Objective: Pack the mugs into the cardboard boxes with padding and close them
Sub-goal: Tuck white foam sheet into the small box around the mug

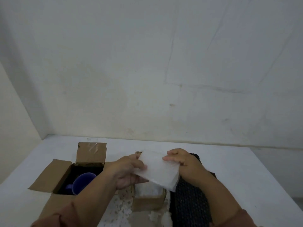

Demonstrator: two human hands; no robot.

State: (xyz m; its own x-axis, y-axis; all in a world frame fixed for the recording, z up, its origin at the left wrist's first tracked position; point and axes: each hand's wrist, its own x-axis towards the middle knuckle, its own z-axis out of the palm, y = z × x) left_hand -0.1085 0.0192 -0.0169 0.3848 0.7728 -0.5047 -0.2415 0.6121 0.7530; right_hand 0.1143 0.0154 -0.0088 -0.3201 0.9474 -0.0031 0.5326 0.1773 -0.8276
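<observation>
Both of my hands hold a folded white padding sheet above the small cardboard box in the middle of the table. My left hand grips its left edge, thumb on top. My right hand pinches its upper right edge. White padding lies inside that small box; what sits under it is hidden. To the left an open cardboard box with its flaps spread holds a blue mug lying tilted, handle to the left.
A black textured mat lies to the right of the small box. Clear bubble wrap lies on the white table in front of it. A wall stands close behind the table and another at the left.
</observation>
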